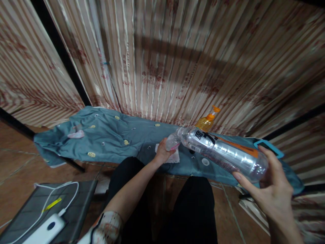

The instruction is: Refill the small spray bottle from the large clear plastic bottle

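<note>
Big bottle: clear plastic one (220,149) with black lettering and an orange stripe, tipped over on a slant above the worktop (137,132), neck pointing left
Right hand: that hand (273,186) has its fingers wrapped round the bottom end of it
Left hand: this one (162,154) has its fingers gripping a small clear container (171,143), top right up at the big bottle's neck. can't tell if they actually touch, tbh
Under the left hand: white scalloped-edge pad (174,158)
Near the big bottle: orange pump bottle (203,124) behind it, little white round thing (205,162) in front, blue-framed item (276,151) by the right hand
Far left end: crumpled pinkish thing (76,134) on the patterned teal cover
</note>
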Demonstrator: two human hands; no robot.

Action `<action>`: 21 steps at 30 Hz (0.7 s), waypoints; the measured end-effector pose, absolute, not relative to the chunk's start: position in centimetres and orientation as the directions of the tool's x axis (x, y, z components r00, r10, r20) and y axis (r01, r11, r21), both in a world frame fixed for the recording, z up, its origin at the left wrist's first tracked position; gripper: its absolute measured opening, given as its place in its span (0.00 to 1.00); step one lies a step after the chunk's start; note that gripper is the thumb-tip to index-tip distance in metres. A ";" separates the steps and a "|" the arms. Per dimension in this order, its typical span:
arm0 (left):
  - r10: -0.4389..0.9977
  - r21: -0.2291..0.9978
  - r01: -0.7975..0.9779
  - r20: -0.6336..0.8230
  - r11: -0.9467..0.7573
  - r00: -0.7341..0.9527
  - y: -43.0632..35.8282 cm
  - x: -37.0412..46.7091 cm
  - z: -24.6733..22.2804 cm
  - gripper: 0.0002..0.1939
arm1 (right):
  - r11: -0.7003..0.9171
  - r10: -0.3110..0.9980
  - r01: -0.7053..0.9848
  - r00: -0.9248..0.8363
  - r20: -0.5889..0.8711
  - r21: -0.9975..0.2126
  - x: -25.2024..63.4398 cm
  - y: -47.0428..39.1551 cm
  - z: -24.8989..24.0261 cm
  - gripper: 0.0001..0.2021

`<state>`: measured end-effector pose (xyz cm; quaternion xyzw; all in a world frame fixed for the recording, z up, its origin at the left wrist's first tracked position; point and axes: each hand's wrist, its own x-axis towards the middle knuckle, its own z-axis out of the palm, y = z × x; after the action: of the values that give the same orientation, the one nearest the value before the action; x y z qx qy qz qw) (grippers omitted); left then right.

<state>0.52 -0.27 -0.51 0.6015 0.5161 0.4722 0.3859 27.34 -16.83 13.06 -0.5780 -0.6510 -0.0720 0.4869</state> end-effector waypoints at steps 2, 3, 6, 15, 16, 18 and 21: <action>0.986 0.952 0.259 0.167 -0.163 0.009 -0.3 0.5 -0.5 0.25 | 0.325 0.675 0.831 0.130 0.726 -0.451 27.3 -16.8 13.1 0.45; 0.986 0.951 0.264 0.166 -0.162 0.007 -0.2 0.5 -0.5 0.25 | 0.325 0.674 0.833 0.127 0.728 -0.447 27.3 -16.8 13.2 0.45; 0.986 0.946 0.279 0.167 -0.164 0.015 -0.2 0.6 -0.5 0.25 | 0.321 0.674 0.838 0.125 0.728 -0.442 27.1 -16.8 13.3 0.45; 0.981 0.947 0.259 0.196 -0.192 0.010 -0.1 0.6 -0.9 0.25 | 0.315 0.680 0.839 0.127 0.722 -0.444 27.4 -16.8 13.1 0.45; 0.980 0.946 0.260 0.200 -0.195 0.009 -0.1 0.6 -0.9 0.25 | 0.313 0.680 0.839 0.129 0.722 -0.445 27.5 -16.8 13.0 0.45; 0.980 0.946 0.259 0.201 -0.195 0.006 -0.1 0.5 -1.0 0.25 | 0.314 0.682 0.833 0.136 0.719 -0.455 27.5 -16.8 13.0 0.45; 0.982 0.949 0.254 0.191 -0.187 0.012 -0.1 0.5 -1.0 0.26 | 0.329 0.682 0.819 0.139 0.718 -0.470 27.4 -16.8 13.0 0.45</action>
<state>0.52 -0.06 -1.00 0.6023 0.5131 0.4805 0.3783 27.39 -16.79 13.04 -0.5750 -0.6524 -0.0703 0.4887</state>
